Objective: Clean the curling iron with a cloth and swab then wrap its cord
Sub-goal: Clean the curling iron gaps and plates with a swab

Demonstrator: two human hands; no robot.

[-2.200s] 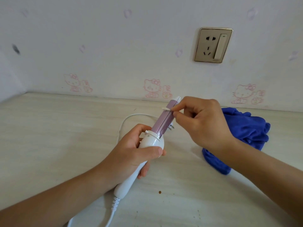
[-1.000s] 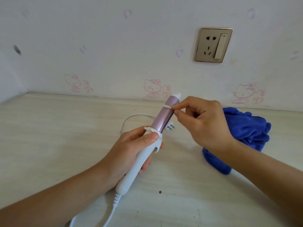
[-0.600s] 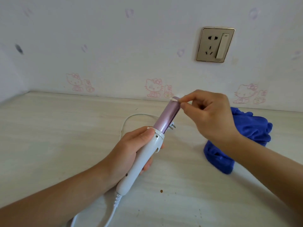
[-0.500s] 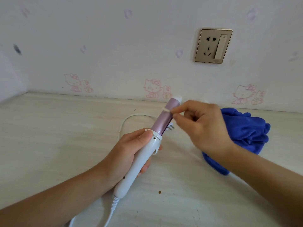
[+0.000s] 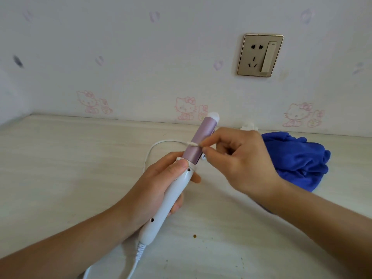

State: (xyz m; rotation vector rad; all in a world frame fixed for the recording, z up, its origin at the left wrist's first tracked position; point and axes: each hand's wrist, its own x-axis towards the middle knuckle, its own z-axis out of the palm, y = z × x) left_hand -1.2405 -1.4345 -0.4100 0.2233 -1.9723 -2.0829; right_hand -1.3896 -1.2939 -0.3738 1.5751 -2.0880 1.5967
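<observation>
Left hand (image 5: 155, 190): wrapped around the white handle of the curling iron (image 5: 181, 178), thumb pressed near the collar — barrel tilted up and away toward the wall.
Right hand (image 5: 241, 160): thumb and forefinger pinch a cotton swab (image 5: 193, 144), its tip lying across the pink barrel.
Cord (image 5: 138, 258): runs off the handle's base toward the near edge — another loop lies behind the barrel.
Blue cloth (image 5: 298, 160): bunched on the table (image 5: 60, 168), right of the hands.
Wall outlet (image 5: 259, 55): above.
</observation>
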